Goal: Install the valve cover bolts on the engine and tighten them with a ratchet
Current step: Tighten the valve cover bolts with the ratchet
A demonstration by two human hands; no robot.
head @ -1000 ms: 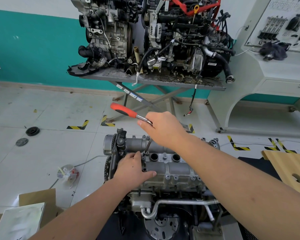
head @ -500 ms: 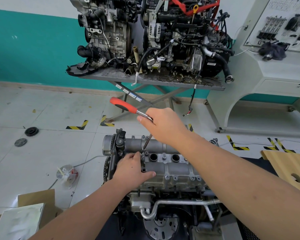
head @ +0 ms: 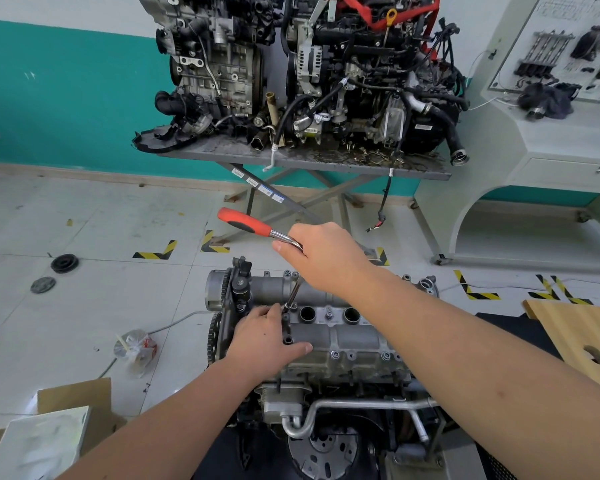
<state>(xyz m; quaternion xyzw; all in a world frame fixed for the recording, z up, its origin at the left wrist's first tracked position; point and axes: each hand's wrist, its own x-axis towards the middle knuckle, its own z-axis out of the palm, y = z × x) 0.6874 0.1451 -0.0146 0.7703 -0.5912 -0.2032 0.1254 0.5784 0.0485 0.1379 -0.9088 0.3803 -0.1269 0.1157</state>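
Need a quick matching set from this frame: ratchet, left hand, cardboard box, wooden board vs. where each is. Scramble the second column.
Things:
1. ratchet
2. left hand
3. cardboard box
4. wooden board

Places or states:
A. on the floor at lower left
B. at the right edge, with a round hole in it
C. gripped by the right hand above the valve cover
D. resting on the valve cover's left end, by the extension tip

Pairs: 1-C, 2-D, 3-A, 4-B
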